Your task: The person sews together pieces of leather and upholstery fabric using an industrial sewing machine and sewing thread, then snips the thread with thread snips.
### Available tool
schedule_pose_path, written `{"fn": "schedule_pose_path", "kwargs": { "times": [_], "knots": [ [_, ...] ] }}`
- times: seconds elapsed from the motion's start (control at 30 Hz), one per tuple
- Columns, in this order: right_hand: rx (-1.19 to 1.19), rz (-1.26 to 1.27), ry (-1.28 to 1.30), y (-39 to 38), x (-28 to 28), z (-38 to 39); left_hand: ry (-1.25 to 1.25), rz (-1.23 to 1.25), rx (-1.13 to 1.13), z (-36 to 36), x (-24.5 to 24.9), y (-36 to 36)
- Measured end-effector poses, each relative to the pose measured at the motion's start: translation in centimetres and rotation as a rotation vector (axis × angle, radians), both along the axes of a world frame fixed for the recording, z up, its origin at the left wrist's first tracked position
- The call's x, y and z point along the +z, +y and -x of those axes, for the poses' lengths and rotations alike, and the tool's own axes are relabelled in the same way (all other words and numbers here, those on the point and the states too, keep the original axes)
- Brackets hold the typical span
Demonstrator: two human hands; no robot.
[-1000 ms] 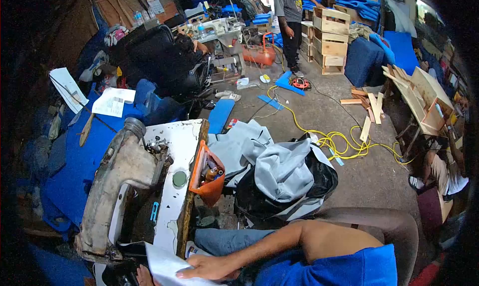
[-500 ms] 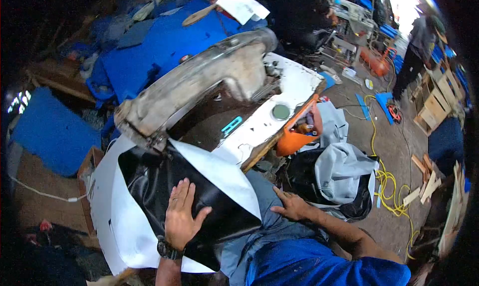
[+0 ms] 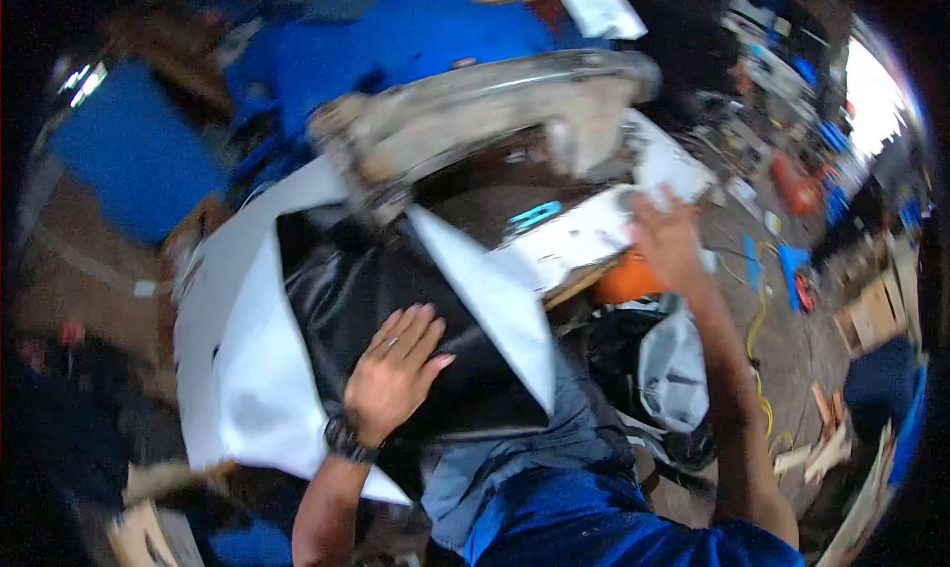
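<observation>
My left hand (image 3: 396, 374) lies flat, fingers stretched out, on a black sheet of smooth material (image 3: 346, 290) with white sheeting (image 3: 242, 369) around it. The sheet runs up to the needle end of an old, worn sewing machine (image 3: 475, 112). My right hand (image 3: 668, 240), slightly blurred, reaches over the white machine table (image 3: 564, 255), its fingers extended at a round greenish disc that they partly cover. A turquoise clip-like piece (image 3: 534, 217) lies beside the machine bed.
Under my right forearm hang an orange pouch (image 3: 629, 278) and a grey-and-black bundle of material (image 3: 673, 369). Blue material (image 3: 416, 23) is piled behind the machine. Yellow cord (image 3: 760, 320) and wood scraps (image 3: 816, 453) lie on the floor at right.
My right hand has moved from my thigh forward to the white machine table. The left hand stays flat on the black sheet. The view has shifted, and the scene sits further right.
</observation>
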State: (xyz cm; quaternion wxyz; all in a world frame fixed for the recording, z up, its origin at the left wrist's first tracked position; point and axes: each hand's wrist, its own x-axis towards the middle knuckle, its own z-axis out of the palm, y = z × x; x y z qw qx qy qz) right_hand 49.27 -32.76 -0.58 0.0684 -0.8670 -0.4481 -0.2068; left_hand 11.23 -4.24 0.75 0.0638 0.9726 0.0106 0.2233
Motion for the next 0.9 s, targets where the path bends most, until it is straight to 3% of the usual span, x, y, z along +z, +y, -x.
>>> {"fn": "schedule_pose_path", "kwargs": {
  "times": [0.03,0.1,0.17,0.2,0.3,0.43,0.53,0.67,0.9],
  "knots": [
    [-0.014,0.099,-0.078,0.6,1.7,-0.2,-0.024,0.015,-0.005,0.2,-0.3,0.2],
    [0.057,-0.133,-0.177,2.5,3.1,0.8,-0.074,-0.002,-0.023,0.4,-1.0,0.5],
    [0.275,-0.258,0.137,6.3,6.3,7.7,-0.094,0.026,-0.026,0.3,-1.2,0.5],
    [0.624,-0.296,0.349,7.7,7.4,10.8,-0.086,0.018,-0.021,0.4,-1.1,0.5],
    [0.965,-0.036,0.393,13.2,6.9,17.8,-0.078,-0.002,-0.031,0.3,-1.0,0.6],
    [0.893,0.086,0.221,20.5,0.7,16.1,-0.078,0.022,-0.007,0.4,-1.4,0.6],
    [0.855,0.075,0.210,23.0,0.5,15.2,-0.107,0.015,-0.009,0.4,-1.3,0.5],
    [0.849,0.079,0.162,21.2,0.6,15.5,-0.069,0.015,0.074,1.2,-1.5,-0.5],
    [1.030,0.170,0.475,13.0,3.4,16.7,-0.100,-0.042,0.176,2.3,-1.6,-1.5]
  ]
}}
